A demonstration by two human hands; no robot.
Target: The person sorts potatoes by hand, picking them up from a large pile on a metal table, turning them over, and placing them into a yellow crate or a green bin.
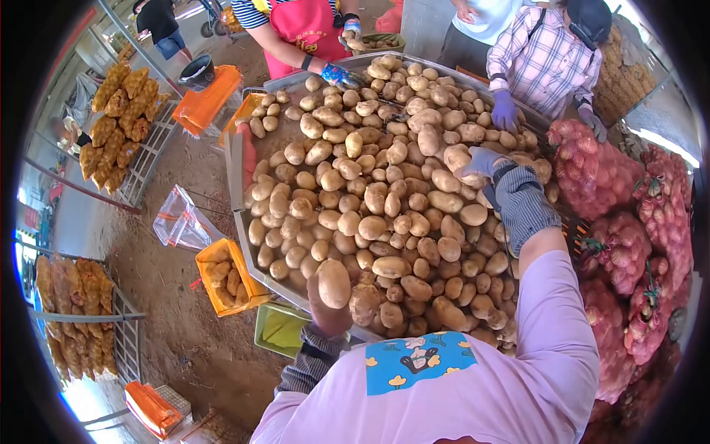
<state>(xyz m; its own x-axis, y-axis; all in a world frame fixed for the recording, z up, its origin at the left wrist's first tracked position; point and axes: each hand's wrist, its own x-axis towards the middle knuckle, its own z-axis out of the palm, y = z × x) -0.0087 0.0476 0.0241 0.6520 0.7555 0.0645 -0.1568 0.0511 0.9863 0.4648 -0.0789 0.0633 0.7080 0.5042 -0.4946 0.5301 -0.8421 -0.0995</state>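
A large potato [333, 284] is in my left hand [325, 314], which is closed around its lower side at the near left edge of the sorting table. A striped cuff covers that wrist. My right hand [484, 161], in a greyish-purple glove with a striped sleeve cover, reaches over the right part of the pile. Its fingers curl against a potato [457, 157]; the palm side is hidden. Around both hands lies a wide heap of loose potatoes [373, 200] of mixed sizes, filling most of the metal-rimmed table [255, 270].
Across the table, one person in a red apron [303, 33] and another in a plaid shirt [536, 55] handle potatoes. Red mesh sacks [592, 170] crowd the right side. A yellow crate [259, 288] and a green crate [270, 344] stand at left, below the rim.
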